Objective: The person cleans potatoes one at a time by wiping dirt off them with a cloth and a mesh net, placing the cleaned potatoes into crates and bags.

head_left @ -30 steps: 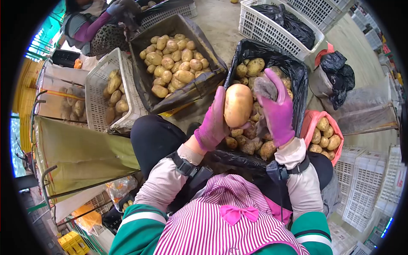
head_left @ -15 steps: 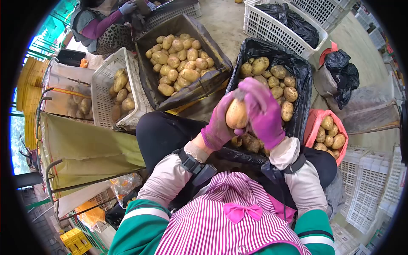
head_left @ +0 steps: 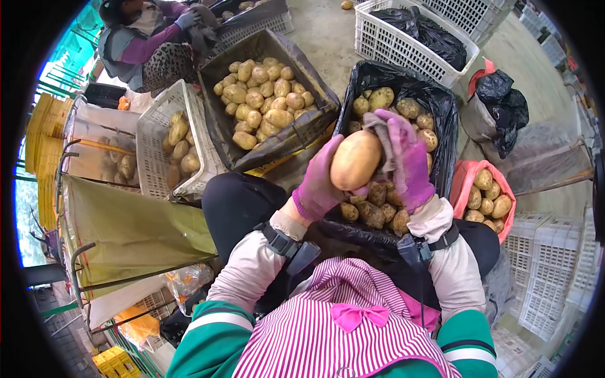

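A large, pale potato (head_left: 356, 160) is gripped by my left hand (head_left: 318, 184), which wears a purple glove. My right hand (head_left: 409, 165), gloved the same way, holds a grey cloth (head_left: 378, 133) beside the potato's right side. Both hands are over a crate lined with black plastic (head_left: 444, 107), where several soil-marked potatoes (head_left: 376, 214) lie. Cleaner-looking potatoes (head_left: 265, 94) fill another dark-lined crate (head_left: 309, 135) at the upper left of my hands.
A white crate (head_left: 208, 142) with potatoes stands at left, and a pink sack (head_left: 462, 183) of potatoes at right. Behind are a white crate (head_left: 384, 47) holding black plastic and a bucket (head_left: 477, 120) with black bags. Another person (head_left: 148, 47) sits at upper left.
The potato has turned and come nearer, showing its broad side. My right hand has moved right, off the potato's top, and the cloth now shows more fully.
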`<state>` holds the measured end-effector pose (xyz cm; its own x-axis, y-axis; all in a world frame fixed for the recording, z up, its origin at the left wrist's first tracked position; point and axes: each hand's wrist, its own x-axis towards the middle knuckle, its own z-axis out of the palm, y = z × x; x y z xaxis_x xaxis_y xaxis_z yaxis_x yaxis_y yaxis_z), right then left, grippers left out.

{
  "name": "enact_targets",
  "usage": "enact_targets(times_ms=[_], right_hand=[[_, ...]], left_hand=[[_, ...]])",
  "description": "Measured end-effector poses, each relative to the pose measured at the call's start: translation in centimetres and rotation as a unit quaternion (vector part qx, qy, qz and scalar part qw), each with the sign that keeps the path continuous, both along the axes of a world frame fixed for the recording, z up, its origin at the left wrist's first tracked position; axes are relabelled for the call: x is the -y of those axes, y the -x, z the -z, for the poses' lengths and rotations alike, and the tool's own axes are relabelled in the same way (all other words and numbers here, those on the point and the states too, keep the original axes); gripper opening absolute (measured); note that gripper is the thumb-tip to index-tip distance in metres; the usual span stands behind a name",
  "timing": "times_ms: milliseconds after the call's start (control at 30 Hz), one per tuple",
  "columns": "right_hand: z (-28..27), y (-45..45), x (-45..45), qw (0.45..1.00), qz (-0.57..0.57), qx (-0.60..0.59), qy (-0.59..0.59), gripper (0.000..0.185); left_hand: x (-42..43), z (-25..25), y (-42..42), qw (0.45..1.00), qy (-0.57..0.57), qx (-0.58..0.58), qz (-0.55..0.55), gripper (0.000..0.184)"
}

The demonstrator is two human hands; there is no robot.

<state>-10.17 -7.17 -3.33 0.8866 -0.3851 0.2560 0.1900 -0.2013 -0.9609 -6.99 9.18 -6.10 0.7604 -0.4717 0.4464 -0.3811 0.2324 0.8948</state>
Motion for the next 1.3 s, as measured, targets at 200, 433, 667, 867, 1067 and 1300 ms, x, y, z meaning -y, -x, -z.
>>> enact_targets(times_ms=[200, 433, 667, 867, 1067, 1300], right_hand=[[2.9, -0.2, -2.1, 0.999, 0.000, 0.033, -0.022, 0.027], [1.9, 1.7, -4.1, 0.891, -0.130, 0.129, 0.415, 0.032], [2.0, 1.4, 0.0, 0.942, -0.019, 0.051, 0.330, 0.034], [-4.2, -0.7, 6.0, 0.945, 0.107, 0.210, 0.227, 0.024], [-8.0, 2.9, 10.5, 0.960, 0.167, 0.221, 0.034, 0.033], [-9.0, 4.5, 10.3, 0.946, 0.216, 0.155, 0.186, 0.026]], left_hand=[[-0.1, 2.1, -0.8, 0.990, -0.133, -0.048, 0.008, 0.082], [-0.4, 2.4, -2.5, 0.878, 0.160, -0.450, 0.041, 0.039], [-7.7, 7.5, -11.6, 0.811, 0.261, -0.501, -0.153, 0.047], [-4.8, 7.2, -8.8, 0.809, 0.169, -0.497, -0.266, 0.046], [4.4, 4.2, -2.9, 0.938, -0.247, -0.241, 0.028, 0.015], [15.5, 18.4, -0.4, 0.765, -0.600, 0.122, 0.197, 0.026]])
